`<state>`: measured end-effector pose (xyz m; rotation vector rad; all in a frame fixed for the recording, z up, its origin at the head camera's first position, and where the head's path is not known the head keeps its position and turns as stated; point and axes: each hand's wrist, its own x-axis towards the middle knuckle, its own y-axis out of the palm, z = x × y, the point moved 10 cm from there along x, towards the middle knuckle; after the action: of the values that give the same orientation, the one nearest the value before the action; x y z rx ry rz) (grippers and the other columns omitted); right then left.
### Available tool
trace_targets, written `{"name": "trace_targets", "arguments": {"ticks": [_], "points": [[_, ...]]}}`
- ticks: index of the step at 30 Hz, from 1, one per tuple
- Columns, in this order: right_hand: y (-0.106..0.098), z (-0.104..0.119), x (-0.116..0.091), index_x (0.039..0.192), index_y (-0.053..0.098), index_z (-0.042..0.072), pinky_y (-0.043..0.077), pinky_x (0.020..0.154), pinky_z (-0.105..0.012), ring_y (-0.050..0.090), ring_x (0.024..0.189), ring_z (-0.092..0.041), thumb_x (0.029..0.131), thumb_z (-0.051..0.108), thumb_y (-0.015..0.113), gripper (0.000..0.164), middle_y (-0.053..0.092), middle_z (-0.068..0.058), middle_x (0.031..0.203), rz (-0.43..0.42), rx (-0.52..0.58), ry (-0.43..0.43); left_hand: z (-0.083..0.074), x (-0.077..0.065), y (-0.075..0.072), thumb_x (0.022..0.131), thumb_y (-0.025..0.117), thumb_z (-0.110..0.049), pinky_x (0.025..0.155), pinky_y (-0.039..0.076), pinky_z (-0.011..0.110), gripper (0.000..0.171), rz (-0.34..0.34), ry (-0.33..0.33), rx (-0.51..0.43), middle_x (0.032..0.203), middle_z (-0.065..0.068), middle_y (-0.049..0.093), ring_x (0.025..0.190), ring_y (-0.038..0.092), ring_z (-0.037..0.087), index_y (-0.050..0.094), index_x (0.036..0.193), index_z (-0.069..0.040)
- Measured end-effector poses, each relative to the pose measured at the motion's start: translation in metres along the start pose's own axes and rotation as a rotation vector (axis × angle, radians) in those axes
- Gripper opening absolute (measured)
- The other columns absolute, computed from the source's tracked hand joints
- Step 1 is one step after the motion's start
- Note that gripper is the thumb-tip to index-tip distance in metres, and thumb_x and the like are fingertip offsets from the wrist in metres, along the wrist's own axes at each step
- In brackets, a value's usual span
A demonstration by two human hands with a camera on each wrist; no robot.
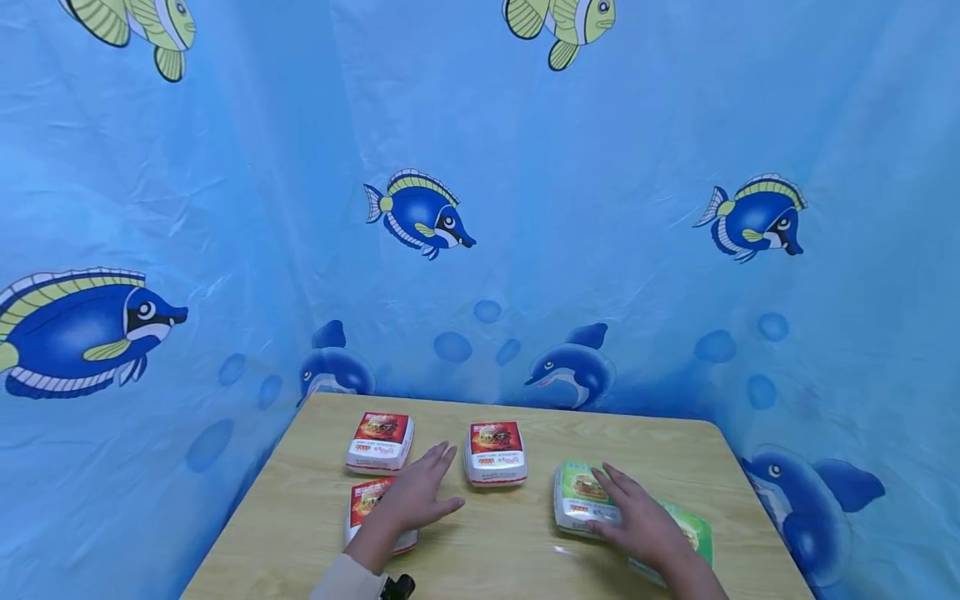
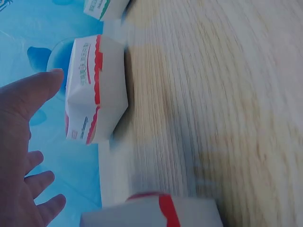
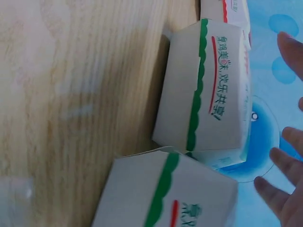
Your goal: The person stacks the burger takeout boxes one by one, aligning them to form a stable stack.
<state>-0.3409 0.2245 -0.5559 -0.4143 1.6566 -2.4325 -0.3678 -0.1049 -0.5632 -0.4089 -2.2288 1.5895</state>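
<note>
Above the front-left red burger box (image 1: 363, 500) hovers my left hand (image 1: 420, 492), fingers stretched and holding nothing. This hand covers part of that box. A second red burger box (image 1: 380, 442) sits behind it, and a third red burger box (image 1: 496, 454) lies to the right of the hand. In the left wrist view the thumb points toward a red-trimmed box (image 2: 90, 90). My right hand (image 1: 641, 517), fingers spread, is over two green burger boxes, the left one (image 1: 583, 490) and the right one (image 1: 697, 533), partly hiding both. The right wrist view shows the two green-trimmed boxes close together.
All the boxes lie on a light wooden table (image 1: 480, 550). Blue sheeting (image 1: 600, 208) printed with fish and dolphins stands behind the far edge and along the sides. A dark band (image 1: 397, 587) is at my left wrist.
</note>
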Motion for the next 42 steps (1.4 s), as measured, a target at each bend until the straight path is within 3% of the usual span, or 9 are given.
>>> {"name": "trace_targets", "arguments": {"ticks": [6, 13, 17, 23, 28, 36, 42], "points": [[0.008, -0.023, -0.007, 0.146, 0.047, 0.013, 0.038, 0.098, -0.060, 0.037, 0.132, -0.044, 0.074, 0.065, 0.071, 0.092, 0.037, -0.019, 0.150, 0.038, 0.015, 0.075, -0.009, 0.018, 0.008, 0.086, 0.065, -0.058, 0.107, 0.035, 0.049, 0.090, 0.017, -0.003, -0.069, 0.156, 0.012, 0.029, 0.140, 0.031, 0.030, 0.029, 0.154, -0.012], [0.015, -0.025, -0.013, 0.148, 0.043, 0.016, 0.036, 0.099, -0.062, 0.036, 0.133, -0.044, 0.074, 0.057, 0.077, 0.091, 0.034, -0.017, 0.153, 0.042, 0.035, 0.089, 0.023, 0.047, 0.044, 0.082, 0.069, -0.058, 0.108, 0.031, 0.054, 0.100, 0.039, -0.090, -0.235, 0.158, 0.017, 0.020, 0.143, 0.023, 0.034, 0.021, 0.156, -0.010], [0.017, -0.029, -0.014, 0.150, 0.038, 0.012, 0.037, 0.099, -0.062, 0.038, 0.131, -0.048, 0.074, 0.056, 0.078, 0.097, 0.033, -0.022, 0.151, 0.073, 0.009, 0.118, 0.029, 0.065, 0.048, 0.077, 0.072, -0.063, 0.109, 0.030, 0.054, 0.109, 0.067, -0.123, -0.253, 0.160, 0.015, 0.015, 0.144, 0.019, 0.034, 0.018, 0.157, -0.011], [0.012, -0.038, -0.013, 0.152, 0.033, 0.011, 0.038, 0.095, -0.064, 0.038, 0.128, -0.052, 0.067, 0.064, 0.078, 0.109, 0.031, -0.026, 0.151, 0.100, -0.019, 0.179, 0.020, 0.086, 0.043, 0.070, 0.075, -0.067, 0.110, 0.028, 0.054, 0.119, 0.132, -0.081, -0.218, 0.160, 0.016, 0.016, 0.145, 0.016, 0.033, 0.016, 0.157, -0.011], [0.007, -0.031, -0.003, 0.152, 0.035, 0.014, 0.038, 0.096, -0.064, 0.035, 0.131, -0.050, 0.064, 0.062, 0.081, 0.111, 0.029, -0.024, 0.153, 0.071, 0.034, 0.148, 0.022, 0.094, 0.042, 0.066, 0.077, -0.067, 0.111, 0.027, 0.052, 0.123, 0.156, -0.089, -0.197, 0.159, 0.015, 0.018, 0.145, 0.018, 0.031, 0.017, 0.157, -0.011], [0.024, -0.040, 0.008, 0.151, 0.038, 0.017, 0.036, 0.098, -0.064, 0.031, 0.135, -0.047, 0.058, 0.060, 0.086, 0.113, 0.028, -0.021, 0.154, 0.126, 0.105, 0.188, 0.021, 0.096, 0.059, 0.060, 0.084, -0.062, 0.111, 0.027, 0.052, 0.127, 0.200, -0.112, -0.329, 0.160, 0.013, 0.017, 0.144, 0.019, 0.032, 0.018, 0.157, -0.012], [0.031, -0.046, 0.014, 0.151, 0.039, 0.019, 0.037, 0.097, -0.063, 0.032, 0.135, -0.046, 0.058, 0.064, 0.083, 0.112, 0.029, -0.018, 0.154, 0.128, 0.111, 0.181, 0.031, 0.107, 0.071, 0.055, 0.085, -0.065, 0.109, 0.030, 0.053, 0.134, 0.168, -0.105, -0.315, 0.161, 0.012, 0.014, 0.144, 0.019, 0.033, 0.014, 0.157, -0.016]]}}
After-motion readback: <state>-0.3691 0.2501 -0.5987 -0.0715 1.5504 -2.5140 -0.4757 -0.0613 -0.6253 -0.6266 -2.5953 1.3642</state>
